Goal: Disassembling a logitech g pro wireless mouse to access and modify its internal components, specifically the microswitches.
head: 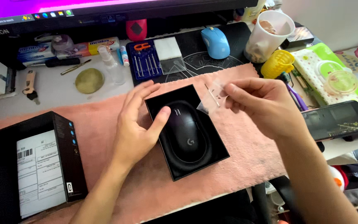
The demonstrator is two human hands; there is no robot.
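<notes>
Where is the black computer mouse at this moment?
In the head view, the black mouse lies centrally in its open black tray, with the left hand touching it.

Two bare forearms reach in from below — no sleeves, watch, rings or gloves on the left hand (pixel 135 128) or right hand (pixel 257 108).

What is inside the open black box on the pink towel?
A black computer mouse lies inside the black box, in a moulded tray. The left hand covers its left edge; anything beneath the mouse is hidden.
</notes>
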